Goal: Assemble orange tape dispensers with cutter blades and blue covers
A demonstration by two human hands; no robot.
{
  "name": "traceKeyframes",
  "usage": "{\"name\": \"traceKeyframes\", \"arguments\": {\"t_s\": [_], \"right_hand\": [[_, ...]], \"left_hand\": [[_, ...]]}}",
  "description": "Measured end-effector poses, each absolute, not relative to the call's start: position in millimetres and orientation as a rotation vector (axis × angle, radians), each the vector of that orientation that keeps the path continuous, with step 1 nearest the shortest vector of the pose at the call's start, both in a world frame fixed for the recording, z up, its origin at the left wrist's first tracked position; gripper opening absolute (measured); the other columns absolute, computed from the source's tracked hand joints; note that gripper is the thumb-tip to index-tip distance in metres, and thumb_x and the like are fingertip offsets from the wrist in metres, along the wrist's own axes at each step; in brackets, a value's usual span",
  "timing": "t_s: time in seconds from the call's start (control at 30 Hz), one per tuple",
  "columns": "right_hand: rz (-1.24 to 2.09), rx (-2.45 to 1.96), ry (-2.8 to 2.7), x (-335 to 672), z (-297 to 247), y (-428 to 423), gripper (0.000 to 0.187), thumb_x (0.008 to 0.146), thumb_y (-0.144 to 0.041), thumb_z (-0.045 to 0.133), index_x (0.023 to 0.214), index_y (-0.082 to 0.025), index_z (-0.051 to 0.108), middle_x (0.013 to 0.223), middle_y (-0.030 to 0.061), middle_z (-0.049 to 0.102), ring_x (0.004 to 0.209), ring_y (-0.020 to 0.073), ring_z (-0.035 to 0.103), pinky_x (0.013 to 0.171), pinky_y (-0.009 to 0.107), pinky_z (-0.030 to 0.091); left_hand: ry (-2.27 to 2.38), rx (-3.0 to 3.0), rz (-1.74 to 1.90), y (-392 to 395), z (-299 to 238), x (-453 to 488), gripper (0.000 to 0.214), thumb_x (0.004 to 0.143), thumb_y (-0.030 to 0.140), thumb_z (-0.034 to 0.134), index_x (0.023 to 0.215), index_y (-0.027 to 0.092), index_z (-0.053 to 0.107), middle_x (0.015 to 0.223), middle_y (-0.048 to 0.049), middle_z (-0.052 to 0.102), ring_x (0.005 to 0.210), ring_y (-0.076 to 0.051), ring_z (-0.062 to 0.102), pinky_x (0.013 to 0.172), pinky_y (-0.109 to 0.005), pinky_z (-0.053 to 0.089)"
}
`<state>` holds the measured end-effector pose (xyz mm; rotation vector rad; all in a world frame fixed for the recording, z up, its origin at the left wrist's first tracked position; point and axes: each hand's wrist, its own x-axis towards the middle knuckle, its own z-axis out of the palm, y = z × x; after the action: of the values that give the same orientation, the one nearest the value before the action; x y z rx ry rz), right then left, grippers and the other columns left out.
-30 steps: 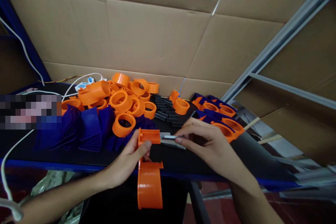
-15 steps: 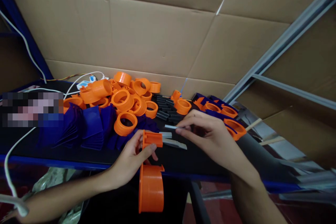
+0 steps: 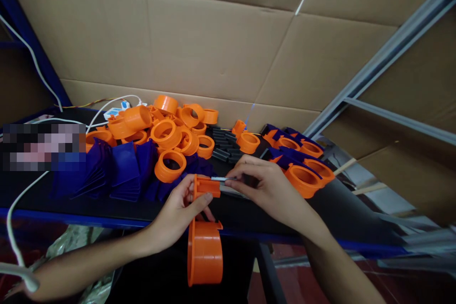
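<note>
My left hand (image 3: 183,213) is closed round the upper, narrow end of an orange plastic tape dispenser frame (image 3: 205,254), whose wide ring hangs below over the table's front edge. Between thumb and fingertips, my right hand (image 3: 261,185) pinches a small toothed metal blade (image 3: 221,178). The blade's free end points left and lies at the right side of the dispenser's upper end; whether the two touch, I cannot tell. Behind the right fingers, more pale metal strips (image 3: 233,192) lie on the table, partly hidden.
Orange rings (image 3: 166,134) are heaped at the back left, with dark blue plates (image 3: 124,171) stacked before them. Black cylinders (image 3: 223,142) lie mid-table. Orange and blue assembled dispensers (image 3: 302,180) stand at the right. A white cable (image 3: 21,199) runs along the left; cardboard (image 3: 213,47) walls the back.
My right hand has moved left and slightly down, bringing the toothed blade up to the dispenser's upper end. The left hand stays almost still with its hold.
</note>
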<state>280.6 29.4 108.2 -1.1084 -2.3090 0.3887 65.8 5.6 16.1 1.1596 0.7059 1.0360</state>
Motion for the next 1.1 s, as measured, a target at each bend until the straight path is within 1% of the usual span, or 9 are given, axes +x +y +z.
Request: {"name": "traceKeyframes", "arguments": {"t_s": [0.13,0.3,0.4,0.47,0.57,0.67,0.77,0.9,1.1], "right_hand": [[0.411,-1.104,-2.287,275,101,30,0.01,0.093,-0.028,0.07,0.089,-0.022,0.076,0.083,0.003,0.064,0.075,0.0152,0.062,0.066,0.027,0.05],[0.351,-1.039,-2.239,263,84,31,0.016,0.096,-0.03,0.065,0.101,-0.024,0.079,0.093,0.0056,0.069,0.082,0.0169,0.066,0.069,0.027,0.053],[0.262,-1.032,-2.242,258,78,29,0.021,0.098,-0.032,0.061,0.108,-0.025,0.078,0.098,0.0067,0.07,0.084,0.0175,0.067,0.069,0.028,0.054],[0.25,-1.037,-2.249,260,79,31,0.024,0.099,-0.033,0.06,0.116,-0.026,0.075,0.105,0.0067,0.071,0.088,0.0177,0.068,0.074,0.029,0.055],[0.203,-1.102,-2.236,273,83,42,0.028,0.102,-0.033,0.055,0.124,-0.026,0.071,0.113,0.0068,0.072,0.097,0.0188,0.069,0.085,0.032,0.056],[0.001,-1.293,-2.265,292,84,63,0.027,0.103,-0.034,0.053,0.118,-0.022,0.072,0.113,0.0084,0.074,0.104,0.0231,0.069,0.09,0.036,0.055],[-0.161,-1.449,-2.407,302,79,85,0.026,0.101,-0.033,0.055,0.117,-0.021,0.072,0.116,0.0093,0.074,0.107,0.0248,0.069,0.089,0.036,0.054],[-0.309,-1.437,-2.613,297,72,105,0.027,0.101,-0.032,0.056,0.119,-0.019,0.071,0.116,0.0111,0.072,0.109,0.0242,0.067,0.085,0.033,0.053],[-0.368,-1.43,-2.626,283,60,124,0.021,0.093,-0.028,0.067,0.109,-0.015,0.072,0.108,0.0125,0.072,0.104,0.0258,0.066,0.083,0.032,0.051]], "left_hand": [[0.691,1.133,1.047,4,18,66,0.034,0.089,0.044,0.071,0.109,0.02,0.056,0.076,-0.0003,0.071,0.062,-0.015,0.068,0.056,-0.023,0.051],[0.631,1.097,1.048,2,20,66,0.032,0.091,0.039,0.069,0.112,0.019,0.057,0.079,-0.0032,0.074,0.066,-0.018,0.072,0.065,-0.027,0.055],[0.625,1.068,1.037,4,20,64,0.028,0.094,0.037,0.065,0.112,0.018,0.056,0.077,-0.0047,0.076,0.065,-0.02,0.074,0.065,-0.028,0.055],[0.638,1.046,1.017,6,21,62,0.027,0.095,0.037,0.062,0.112,0.017,0.055,0.074,-0.0058,0.076,0.066,-0.021,0.075,0.065,-0.028,0.055],[0.645,0.984,0.994,8,24,57,0.028,0.096,0.038,0.06,0.113,0.017,0.055,0.078,-0.0087,0.077,0.068,-0.023,0.076,0.063,-0.029,0.055],[0.638,0.932,0.982,8,26,54,0.031,0.095,0.038,0.061,0.116,0.015,0.055,0.081,-0.0108,0.078,0.071,-0.024,0.076,0.063,-0.029,0.055],[0.639,0.912,0.978,7,27,53,0.034,0.095,0.038,0.061,0.12,0.015,0.054,0.08,-0.0106,0.078,0.071,-0.024,0.076,0.064,-0.029,0.055],[0.622,0.912,0.983,7,28,54,0.031,0.095,0.04,0.061,0.114,0.016,0.055,0.075,-0.0086,0.077,0.069,-0.024,0.076,0.063,-0.028,0.055],[0.629,0.918,0.977,8,27,55,0.035,0.095,0.042,0.062,0.117,0.016,0.054,0.073,-0.0091,0.077,0.072,-0.025,0.077,0.065,-0.029,0.056]]}}
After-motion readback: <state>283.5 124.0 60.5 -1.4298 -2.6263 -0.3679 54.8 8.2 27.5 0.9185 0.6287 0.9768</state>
